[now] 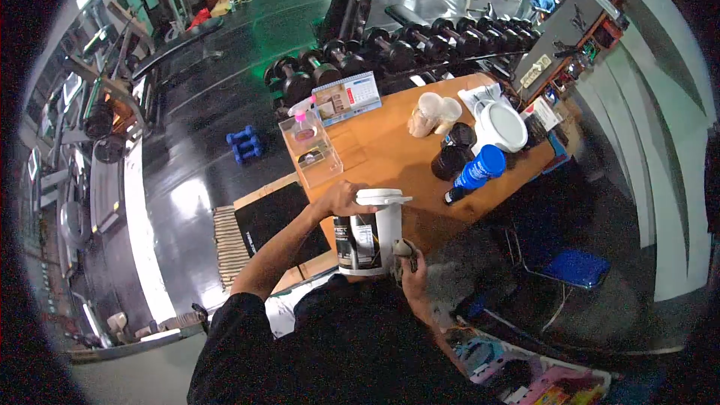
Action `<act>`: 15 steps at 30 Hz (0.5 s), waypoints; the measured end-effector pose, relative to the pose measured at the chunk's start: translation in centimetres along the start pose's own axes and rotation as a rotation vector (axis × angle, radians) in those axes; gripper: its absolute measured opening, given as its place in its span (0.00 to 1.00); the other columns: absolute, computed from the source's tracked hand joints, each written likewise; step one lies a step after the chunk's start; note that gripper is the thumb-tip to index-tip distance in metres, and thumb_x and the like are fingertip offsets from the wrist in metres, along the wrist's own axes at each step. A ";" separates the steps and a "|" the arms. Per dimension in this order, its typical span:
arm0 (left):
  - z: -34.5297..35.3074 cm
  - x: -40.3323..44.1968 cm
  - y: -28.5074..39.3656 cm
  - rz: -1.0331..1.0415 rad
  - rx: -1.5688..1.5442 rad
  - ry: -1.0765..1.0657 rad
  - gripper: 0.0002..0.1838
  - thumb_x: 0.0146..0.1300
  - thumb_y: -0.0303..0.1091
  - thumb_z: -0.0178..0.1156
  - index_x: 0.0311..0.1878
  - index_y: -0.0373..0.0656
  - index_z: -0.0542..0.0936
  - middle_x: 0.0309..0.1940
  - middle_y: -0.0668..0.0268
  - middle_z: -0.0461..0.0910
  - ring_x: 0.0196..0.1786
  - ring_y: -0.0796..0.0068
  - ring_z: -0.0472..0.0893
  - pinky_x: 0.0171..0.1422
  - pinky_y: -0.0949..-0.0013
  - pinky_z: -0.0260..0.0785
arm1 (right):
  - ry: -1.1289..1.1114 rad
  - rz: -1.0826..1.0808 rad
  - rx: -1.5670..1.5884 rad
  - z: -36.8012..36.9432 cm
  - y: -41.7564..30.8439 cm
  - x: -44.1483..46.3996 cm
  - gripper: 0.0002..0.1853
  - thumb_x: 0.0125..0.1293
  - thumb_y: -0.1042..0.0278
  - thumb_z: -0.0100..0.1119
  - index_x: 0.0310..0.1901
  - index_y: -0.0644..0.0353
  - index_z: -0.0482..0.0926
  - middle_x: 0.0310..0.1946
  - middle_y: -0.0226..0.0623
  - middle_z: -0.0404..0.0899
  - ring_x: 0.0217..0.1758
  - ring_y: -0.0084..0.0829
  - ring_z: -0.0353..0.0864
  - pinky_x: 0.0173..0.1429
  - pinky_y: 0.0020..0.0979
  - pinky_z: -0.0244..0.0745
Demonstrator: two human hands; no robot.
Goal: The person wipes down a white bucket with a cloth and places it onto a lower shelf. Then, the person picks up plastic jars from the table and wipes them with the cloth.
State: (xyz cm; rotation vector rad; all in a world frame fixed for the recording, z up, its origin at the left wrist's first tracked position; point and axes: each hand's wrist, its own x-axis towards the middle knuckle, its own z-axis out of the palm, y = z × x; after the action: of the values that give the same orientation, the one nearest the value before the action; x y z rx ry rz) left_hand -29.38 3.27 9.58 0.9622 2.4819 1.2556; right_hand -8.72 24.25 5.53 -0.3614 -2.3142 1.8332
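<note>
A white plastic tub [389,232] with a black-and-white label stands at the near edge of the wooden table [375,154], close to my body. Its white lid [379,196] is on. My left hand [346,201] is closed around the lid's left side, with the fingers partly hidden. Low against the tub's right side, my right hand [412,268] grips a crumpled grey-brown cloth [403,252]. Further right on the table are a blue container [481,167] and a black container [452,157].
A clear box [330,169] sits at the table's left edge, near a pink-topped spray bottle [303,126] and a desk calendar [346,99]. Beige-white containers [430,114] and a white tub [501,127] stand at the back right. A dumbbell rack [405,49] lies beyond; a blue chair [574,266] is right.
</note>
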 end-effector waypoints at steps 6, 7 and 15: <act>0.9 0.2 -2.3 -0.045 0.067 0.046 0.26 0.53 0.57 0.62 0.33 0.38 0.77 0.21 0.48 0.78 0.25 0.51 0.80 0.30 0.56 0.71 | 0.025 0.028 -0.010 0.1 -1.4 4.7 0.19 0.64 0.63 0.57 0.53 0.66 0.73 0.46 0.43 0.78 0.49 0.37 0.77 0.55 0.36 0.70; 0.9 0.1 -2.4 -0.030 0.065 0.054 0.26 0.54 0.57 0.61 0.33 0.38 0.76 0.20 0.48 0.77 0.24 0.50 0.79 0.30 0.55 0.70 | 0.014 -0.042 -0.106 0.0 -2.2 5.6 0.20 0.63 0.63 0.59 0.52 0.66 0.74 0.44 0.45 0.78 0.47 0.40 0.78 0.54 0.37 0.71; 0.9 -0.9 -3.0 0.058 0.102 0.184 0.16 0.61 0.45 0.53 0.33 0.38 0.73 0.20 0.45 0.74 0.28 0.43 0.77 0.32 0.51 0.68 | -0.138 -0.445 -0.575 3.6 -8.6 10.1 0.22 0.53 0.72 0.62 0.52 0.57 0.76 0.49 0.43 0.72 0.55 0.47 0.69 0.59 0.43 0.64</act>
State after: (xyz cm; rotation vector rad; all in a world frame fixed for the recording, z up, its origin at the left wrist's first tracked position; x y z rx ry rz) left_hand -29.71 1.96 6.58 0.9904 2.7005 1.3000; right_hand -20.12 21.94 12.85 0.2144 -2.7022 1.0040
